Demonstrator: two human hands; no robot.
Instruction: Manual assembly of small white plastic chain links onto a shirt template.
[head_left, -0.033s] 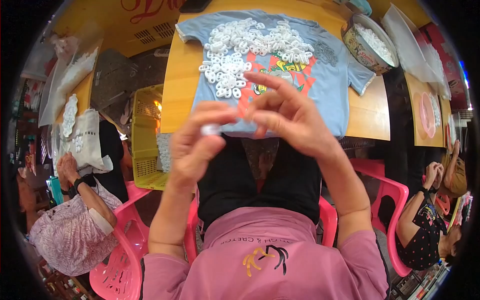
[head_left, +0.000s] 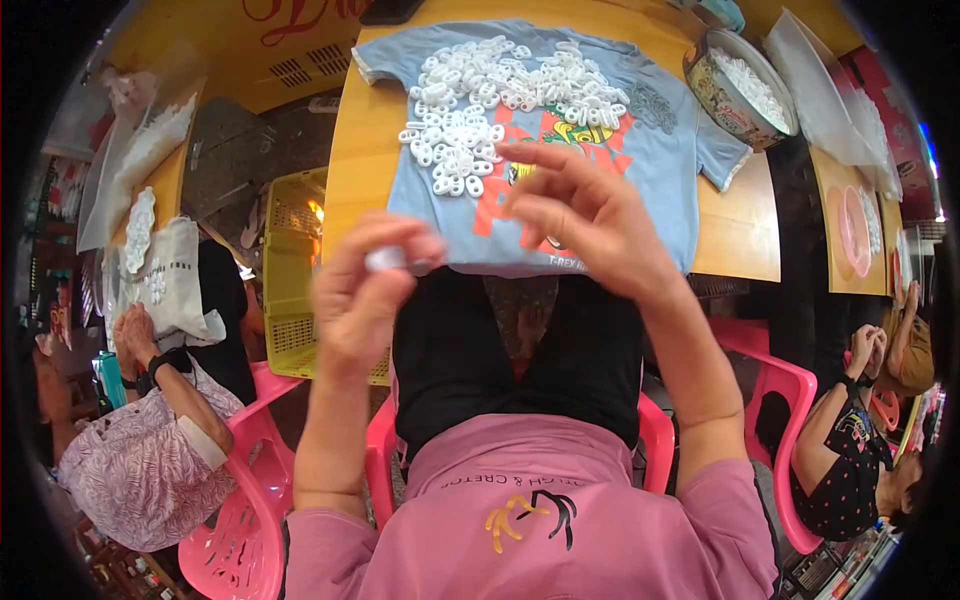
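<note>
My left hand is closed in a pinch on a small white plastic piece, held up over the table's near edge. Motion blur hides the piece's finer details. To its right, my right hand hovers with fingers curved and apart, and I see nothing between them. Below and beyond both hands, a blue-grey T-shirt with a printed front is spread out. On it lies a heap of white plastic pieces, small ovals with holes, just past my right fingertips.
A round tin of white pieces stands at the table's far right. A yellow plastic crate is at my left, below table height. Co-workers sit on both sides, one near a pink chair at left.
My hands have drawn apart. The left has moved left with the white piece in its fingers, and the right has shifted slightly right. The heap looks the same.
</note>
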